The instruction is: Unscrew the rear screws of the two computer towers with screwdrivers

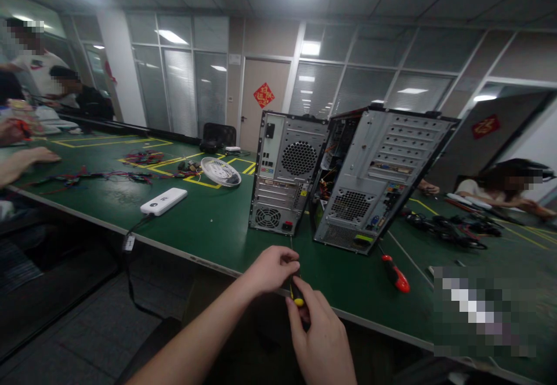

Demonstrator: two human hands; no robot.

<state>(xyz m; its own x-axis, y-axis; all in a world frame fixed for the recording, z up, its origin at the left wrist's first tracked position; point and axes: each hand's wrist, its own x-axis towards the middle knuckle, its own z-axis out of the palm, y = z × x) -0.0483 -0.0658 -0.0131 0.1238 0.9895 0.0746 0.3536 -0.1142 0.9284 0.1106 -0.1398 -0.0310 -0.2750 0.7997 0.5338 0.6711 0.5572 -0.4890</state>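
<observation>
1. Nearest the camera, the right hand (322, 333) came up from the lower edge, its fingers curled around the butt of a yellow-and-black screwdriver (296, 291).
2. The left hand (268, 269) reached in from the lower left and pinched the same screwdriver higher up, thumb and fingers closed on its handle; its thin shaft rose above the fingers toward the cases.
3. Both hands held the tool over the near edge of the green table (209, 222), just in front of the two cases.
4. A red-handled screwdriver (395, 273) lay on the table to the right of the hands, apart from them.
5. A white power bank (163, 201) lay to the left, its black cable dropping over the table edge.
6. The left computer case (287, 173) stood upright with its rear panel facing the camera.
7. The right computer case (374, 179) stood just beside it, tilted, its side open and wiring visible inside.
8. A white fan grille (220, 172) lay farther back, near loose coloured wires (87, 175).
9. A pile of black cables (452, 228) lay at the right.
10. Other people sat at the far left and far right of the table.
</observation>
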